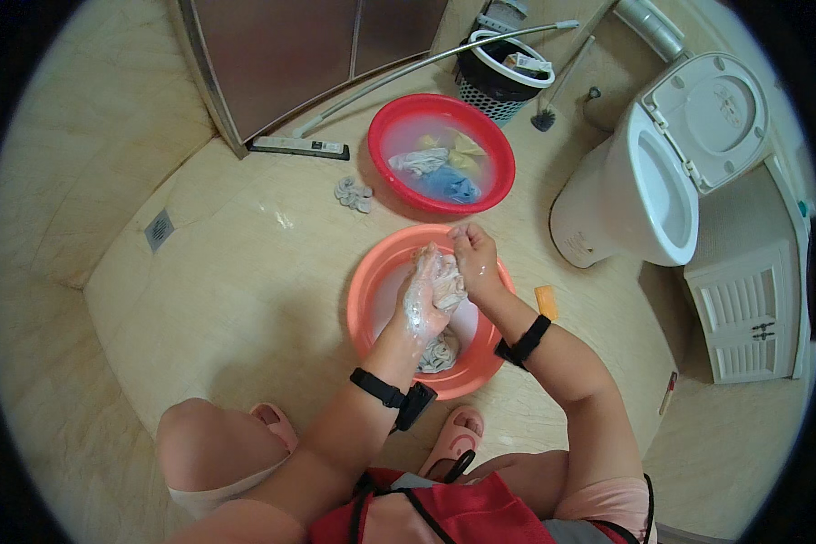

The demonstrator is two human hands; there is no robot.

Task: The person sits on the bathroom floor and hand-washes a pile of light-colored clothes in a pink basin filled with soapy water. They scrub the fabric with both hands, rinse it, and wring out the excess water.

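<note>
My left hand (422, 297), coated in white suds, holds a wet, whitish cloth (448, 283) over an orange plastic basin (363, 322). Close against the cloth's right side is my right hand (477, 260). Its fingers are curled together near the basin's far rim, and what they pinch, if anything, cannot be made out. Below my hands, another bunched greyish-white cloth (439, 353) lies in the basin, in cloudy water partly hidden by my hands and forearms.
Beyond stands a red basin (378, 163) with soaking clothes (449, 184). A small grey cloth (354, 195) and an orange block (546, 302) lie on the floor. Around them are a long-handled squeegee (299, 147), a waste bin (490, 100), a toilet (598, 195) and a louvred cabinet (743, 313).
</note>
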